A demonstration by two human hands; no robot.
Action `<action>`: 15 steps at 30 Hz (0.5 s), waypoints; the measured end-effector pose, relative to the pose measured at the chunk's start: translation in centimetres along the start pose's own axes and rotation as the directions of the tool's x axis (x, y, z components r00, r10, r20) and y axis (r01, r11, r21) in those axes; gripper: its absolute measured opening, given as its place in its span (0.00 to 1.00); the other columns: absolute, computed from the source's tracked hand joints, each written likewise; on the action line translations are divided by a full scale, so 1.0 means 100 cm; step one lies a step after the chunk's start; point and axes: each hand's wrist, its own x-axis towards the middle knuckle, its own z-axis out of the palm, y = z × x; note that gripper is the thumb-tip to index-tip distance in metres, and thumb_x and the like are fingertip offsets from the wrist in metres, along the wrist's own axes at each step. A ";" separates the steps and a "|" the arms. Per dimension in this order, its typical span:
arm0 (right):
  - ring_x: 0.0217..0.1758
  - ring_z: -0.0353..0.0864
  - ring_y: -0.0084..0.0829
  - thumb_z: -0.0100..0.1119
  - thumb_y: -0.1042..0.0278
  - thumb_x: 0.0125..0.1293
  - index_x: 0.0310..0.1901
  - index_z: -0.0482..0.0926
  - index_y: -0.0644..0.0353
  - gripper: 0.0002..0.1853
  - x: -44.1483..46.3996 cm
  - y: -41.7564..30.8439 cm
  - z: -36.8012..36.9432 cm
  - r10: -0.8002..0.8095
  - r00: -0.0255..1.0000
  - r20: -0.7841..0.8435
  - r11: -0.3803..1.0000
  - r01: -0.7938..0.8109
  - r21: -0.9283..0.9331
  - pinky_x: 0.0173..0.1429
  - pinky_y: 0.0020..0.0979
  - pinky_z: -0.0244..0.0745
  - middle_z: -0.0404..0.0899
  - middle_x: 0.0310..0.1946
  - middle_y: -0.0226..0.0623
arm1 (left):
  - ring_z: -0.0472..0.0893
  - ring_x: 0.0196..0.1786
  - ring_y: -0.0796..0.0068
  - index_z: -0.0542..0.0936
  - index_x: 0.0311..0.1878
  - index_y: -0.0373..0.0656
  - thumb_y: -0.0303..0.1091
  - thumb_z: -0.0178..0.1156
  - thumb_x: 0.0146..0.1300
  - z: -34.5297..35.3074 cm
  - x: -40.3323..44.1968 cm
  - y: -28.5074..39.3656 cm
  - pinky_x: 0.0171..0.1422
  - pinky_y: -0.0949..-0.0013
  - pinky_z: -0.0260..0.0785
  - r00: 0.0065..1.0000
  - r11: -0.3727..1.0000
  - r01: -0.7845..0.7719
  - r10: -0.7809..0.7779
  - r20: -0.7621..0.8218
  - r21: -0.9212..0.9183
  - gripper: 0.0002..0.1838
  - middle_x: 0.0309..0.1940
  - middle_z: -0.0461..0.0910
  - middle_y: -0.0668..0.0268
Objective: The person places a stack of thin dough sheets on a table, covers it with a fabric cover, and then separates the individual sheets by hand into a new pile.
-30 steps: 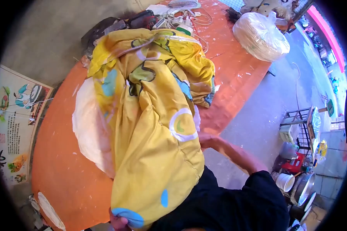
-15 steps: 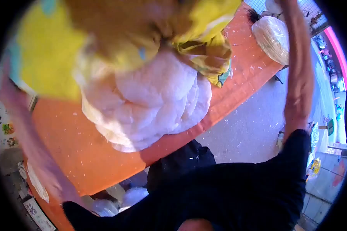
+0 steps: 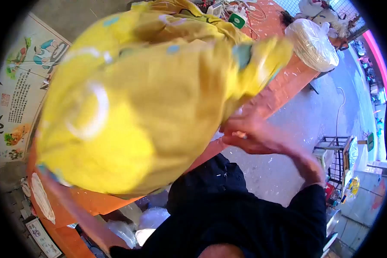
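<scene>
A large yellow fabric cover [image 3: 172, 99] with white rings and blue-green spots billows over the orange table, blurred by motion. It hides the pile of white, fluffy filling beneath it. My right hand [image 3: 247, 134] is at the cover's right edge, its fingers curled in on the fabric. Low on the left, my left hand [image 3: 49, 172] is at the cover's corner, closed on it; its fingers are mostly hidden and smeared. My left forearm runs down along the table's left end.
The orange tabletop [image 3: 284, 86] shows scattered white bits. A clear-wrapped white bundle [image 3: 311, 45] lies at its far right end. Cables and a power strip [image 3: 238, 19] are at the back. A printed poster [image 3: 26, 86] is on the left, a wire rack [image 3: 335, 157] on the right.
Both hands have come back toward my body, drawing the yellow cover down over the white filling, which is now hidden. My right arm has bent inward.
</scene>
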 end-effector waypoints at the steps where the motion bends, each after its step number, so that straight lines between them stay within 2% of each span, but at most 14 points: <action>1: 0.34 0.82 0.39 0.63 0.64 0.64 0.36 0.79 0.63 0.10 -0.014 0.037 0.032 0.099 0.995 -0.019 0.993 -0.097 0.072 0.38 0.37 0.74 0.80 0.28 0.42 | 0.74 0.60 0.62 0.66 0.69 0.37 0.44 0.51 0.73 -0.003 -0.018 -0.048 0.63 0.59 0.68 0.997 0.996 0.080 -0.081 0.019 0.038 0.27 0.61 0.73 0.58; 2: 0.34 0.82 0.35 0.63 0.60 0.65 0.35 0.78 0.63 0.13 -0.023 0.068 0.053 0.296 0.947 -0.123 0.936 -0.261 0.236 0.38 0.36 0.75 0.80 0.28 0.39 | 0.74 0.60 0.62 0.66 0.69 0.38 0.44 0.51 0.73 -0.005 -0.038 -0.092 0.63 0.59 0.69 0.988 0.987 0.147 -0.149 0.040 0.065 0.27 0.61 0.73 0.58; 3: 0.33 0.82 0.32 0.62 0.57 0.66 0.35 0.78 0.64 0.15 -0.034 0.093 0.069 0.486 0.852 -0.195 0.833 -0.384 0.398 0.38 0.34 0.75 0.80 0.28 0.36 | 0.74 0.60 0.62 0.66 0.69 0.38 0.45 0.51 0.74 0.000 -0.060 -0.129 0.63 0.59 0.69 0.978 0.979 0.191 -0.196 0.065 0.075 0.27 0.61 0.73 0.58; 4: 0.32 0.80 0.26 0.60 0.48 0.67 0.36 0.78 0.62 0.20 -0.043 0.122 0.071 0.618 0.760 -0.203 0.717 -0.438 0.542 0.38 0.31 0.77 0.78 0.28 0.30 | 0.74 0.59 0.62 0.66 0.69 0.39 0.45 0.51 0.74 0.011 -0.079 -0.151 0.62 0.59 0.69 0.975 0.976 0.205 -0.210 0.073 0.069 0.27 0.61 0.73 0.58; 5: 0.30 0.80 0.26 0.57 0.42 0.67 0.39 0.78 0.59 0.23 -0.046 0.136 0.068 0.814 0.558 -0.162 0.476 -0.479 0.738 0.36 0.29 0.78 0.77 0.29 0.31 | 0.74 0.59 0.62 0.66 0.69 0.39 0.45 0.51 0.74 0.023 -0.095 -0.164 0.62 0.59 0.70 0.976 0.978 0.200 -0.204 0.071 0.062 0.27 0.61 0.73 0.58; 6: 0.30 0.79 0.25 0.57 0.41 0.67 0.44 0.77 0.58 0.24 -0.051 0.157 0.063 0.880 0.449 -0.157 0.361 -0.416 0.835 0.34 0.27 0.78 0.77 0.31 0.32 | 0.74 0.59 0.62 0.67 0.68 0.39 0.44 0.52 0.73 0.040 -0.103 -0.157 0.62 0.60 0.70 0.982 0.982 0.179 -0.183 0.051 0.066 0.26 0.61 0.73 0.58; 8: 0.29 0.79 0.24 0.57 0.37 0.66 0.52 0.74 0.58 0.30 -0.054 0.172 0.052 0.866 0.406 -0.293 0.466 -0.439 0.768 0.33 0.26 0.78 0.76 0.33 0.34 | 0.74 0.59 0.63 0.69 0.66 0.37 0.41 0.53 0.73 0.071 -0.116 -0.143 0.61 0.61 0.70 0.990 0.987 0.139 -0.140 0.007 0.075 0.24 0.61 0.73 0.59; 9: 0.32 0.80 0.28 0.58 0.36 0.64 0.56 0.72 0.58 0.32 -0.049 0.176 0.045 0.867 0.403 -0.293 0.470 -0.464 0.751 0.37 0.28 0.79 0.77 0.36 0.37 | 0.75 0.58 0.59 0.70 0.64 0.35 0.38 0.56 0.71 0.066 -0.111 -0.161 0.62 0.60 0.69 0.996 0.967 0.091 -0.089 -0.021 0.239 0.24 0.59 0.74 0.57; 11: 0.38 0.83 0.35 0.60 0.34 0.61 0.63 0.68 0.59 0.39 -0.032 0.174 0.035 0.875 0.392 -0.283 0.464 -0.515 0.721 0.43 0.33 0.81 0.79 0.42 0.43 | 0.75 0.58 0.56 0.70 0.64 0.34 0.38 0.58 0.69 0.081 -0.122 -0.115 0.63 0.59 0.68 0.999 0.846 0.028 -0.013 -0.031 0.532 0.25 0.58 0.74 0.54; 12: 0.43 0.82 0.39 0.61 0.34 0.59 0.65 0.66 0.60 0.42 -0.022 0.176 0.033 0.830 0.394 -0.394 0.557 -0.618 0.555 0.47 0.35 0.79 0.78 0.45 0.47 | 0.75 0.58 0.54 0.70 0.64 0.33 0.38 0.59 0.68 0.091 -0.130 -0.085 0.63 0.58 0.68 0.999 0.751 -0.008 0.030 -0.023 0.660 0.26 0.58 0.74 0.52; 14: 0.53 0.80 0.47 0.63 0.33 0.56 0.69 0.61 0.62 0.49 0.002 0.185 0.028 0.678 0.442 -0.587 0.630 -0.761 0.155 0.57 0.40 0.76 0.77 0.53 0.55 | 0.74 0.59 0.51 0.70 0.63 0.32 0.38 0.60 0.67 0.110 -0.142 -0.054 0.65 0.57 0.66 0.984 0.761 -0.092 0.167 -0.057 0.642 0.26 0.57 0.74 0.50; 15: 0.57 0.78 0.49 0.64 0.34 0.55 0.69 0.60 0.63 0.50 0.012 0.200 0.023 0.676 0.414 -0.610 0.645 -0.733 0.217 0.59 0.41 0.74 0.75 0.55 0.57 | 0.74 0.60 0.50 0.70 0.63 0.31 0.38 0.60 0.66 0.118 -0.149 -0.040 0.65 0.57 0.66 0.969 0.760 -0.132 0.234 -0.078 0.636 0.27 0.57 0.74 0.48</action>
